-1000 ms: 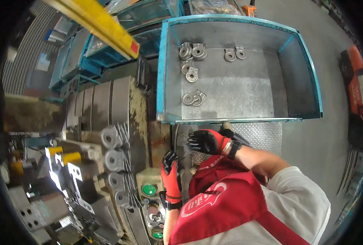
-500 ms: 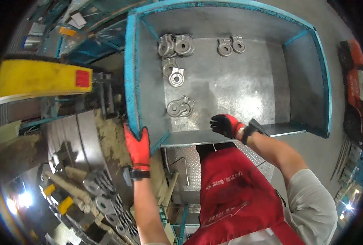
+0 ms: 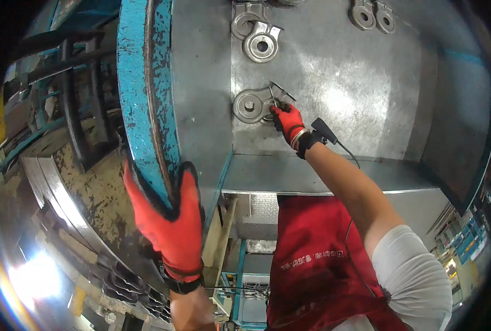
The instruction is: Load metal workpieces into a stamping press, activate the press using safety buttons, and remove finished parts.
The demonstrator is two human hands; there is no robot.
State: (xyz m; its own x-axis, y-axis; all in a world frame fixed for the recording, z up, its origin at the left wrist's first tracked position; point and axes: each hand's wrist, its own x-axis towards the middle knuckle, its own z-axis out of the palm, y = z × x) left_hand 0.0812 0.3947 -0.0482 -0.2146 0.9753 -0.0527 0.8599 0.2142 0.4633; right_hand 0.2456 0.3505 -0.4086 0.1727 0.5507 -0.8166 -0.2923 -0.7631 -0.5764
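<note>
Gripping the worn blue rim [image 3: 140, 83] of a metal-lined bin, my left hand [image 3: 171, 229] wears a red and black glove, its thumb and fingers astride the edge. Inside the bin, my right hand [image 3: 289, 122], gloved alike, closes its fingers on a grey ring-shaped metal casting [image 3: 279, 91] with a tab. That casting overlaps a second ring casting [image 3: 240, 113] lying flat on its left; the glove hides part of it. Farther back along the left wall, another ring casting [image 3: 251, 48] rests partly on one more [image 3: 239, 27].
Two ring castings [image 3: 362, 15] lie side by side toward the back right. The bin's low front wall [image 3: 323, 174] runs before my apron. Dark metal bars [image 3: 71, 99] stand outside on the left, above stacked metal parts [image 3: 129, 292]. A cable hangs from a black device [image 3: 324, 131] at my right wrist.
My view has come closer to the bin's left side. The right hand has reached left and closed on a casting; the left hand now wraps the rim's front end more firmly.
</note>
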